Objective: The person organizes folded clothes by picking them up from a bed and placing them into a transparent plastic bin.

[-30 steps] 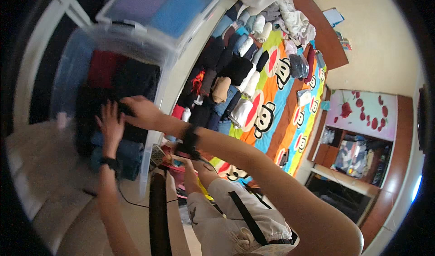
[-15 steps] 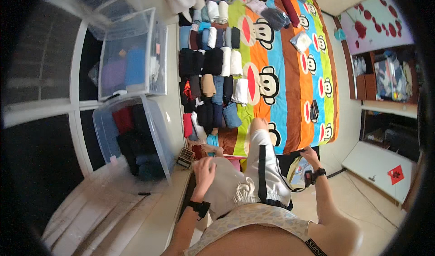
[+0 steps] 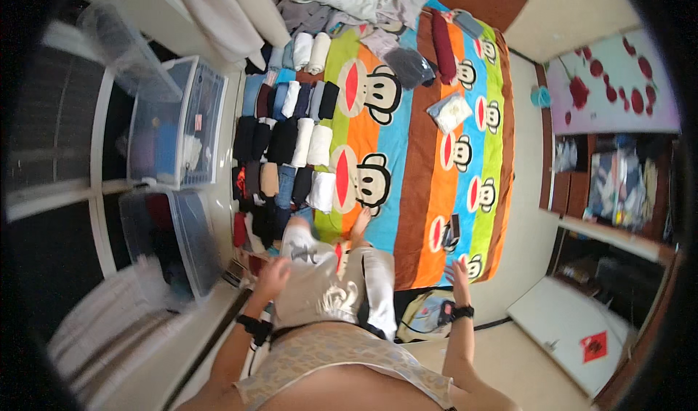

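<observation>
Both hands released, holding nothing.
Left hand (image 3: 270, 278) beside the bin (image 3: 190, 245); right hand (image 3: 459, 272) over the bed (image 3: 422, 193); rolled clothes (image 3: 287, 156) ahead.

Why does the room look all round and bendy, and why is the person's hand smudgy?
In the head view, the fisheye lens bends straight edges like the white window frame and leaves a black rim around the picture. The left hand and the nearer clear storage box are smeared by motion blur. The striped bed cover is bright and fairly sharp, and the right hand only slightly soft.
</observation>
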### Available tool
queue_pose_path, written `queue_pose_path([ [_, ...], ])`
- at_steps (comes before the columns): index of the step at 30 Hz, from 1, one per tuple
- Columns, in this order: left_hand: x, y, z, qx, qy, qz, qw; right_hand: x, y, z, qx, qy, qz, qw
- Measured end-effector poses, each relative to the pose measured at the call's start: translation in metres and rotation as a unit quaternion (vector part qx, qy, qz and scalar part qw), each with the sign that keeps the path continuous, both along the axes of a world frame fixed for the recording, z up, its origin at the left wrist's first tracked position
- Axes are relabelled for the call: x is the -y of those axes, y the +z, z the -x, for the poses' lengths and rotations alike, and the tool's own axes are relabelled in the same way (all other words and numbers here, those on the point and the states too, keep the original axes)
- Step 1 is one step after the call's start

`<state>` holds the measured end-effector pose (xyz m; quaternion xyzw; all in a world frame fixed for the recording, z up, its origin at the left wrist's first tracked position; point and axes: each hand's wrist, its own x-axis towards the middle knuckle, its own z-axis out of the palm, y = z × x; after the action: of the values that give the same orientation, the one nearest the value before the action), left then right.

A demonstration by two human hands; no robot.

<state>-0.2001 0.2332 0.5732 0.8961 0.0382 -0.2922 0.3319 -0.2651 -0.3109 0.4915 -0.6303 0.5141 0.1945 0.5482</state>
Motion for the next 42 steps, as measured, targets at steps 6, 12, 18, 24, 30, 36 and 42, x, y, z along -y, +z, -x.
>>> queue_pose_path([
  [6, 0.020, 0.026, -0.125, 0.048, 0.166, 0.012, 0.985, -0.037, 0.013, -0.323, 0.145, 0.486, 0.198, 0.839],
  [12, 0.019, -0.024, -0.246, 0.163, 0.236, 0.056, 0.956, -0.166, 0.064, -0.540, 0.311, 0.645, 0.105, 0.690],
  [18, 0.034, -0.102, -0.362, 0.057, 0.248, 0.061, 0.965, -0.255, 0.058, -0.669, 0.275, 0.783, 0.059, 0.554],
  [24, 0.072, -0.085, -0.438, 0.022, 0.385, 0.102, 0.917, -0.376, 0.066, -0.754, 0.310, 0.913, 0.200, 0.174],
  [30, 0.105, -0.088, -0.457, 0.007, 0.476, 0.057, 0.878, -0.572, 0.046, -0.802, 0.590, 0.793, 0.133, -0.076],
  [36, 0.113, -0.115, -0.511, -0.101, 0.521, 0.045, 0.847, -0.707, -0.084, -0.877, 0.552, 0.760, 0.224, -0.259],
  [42, 0.125, -0.184, -0.536, -0.018, 0.680, 0.006, 0.733, -0.693, -0.136, -0.991, 0.402, 0.741, 0.448, -0.299],
])
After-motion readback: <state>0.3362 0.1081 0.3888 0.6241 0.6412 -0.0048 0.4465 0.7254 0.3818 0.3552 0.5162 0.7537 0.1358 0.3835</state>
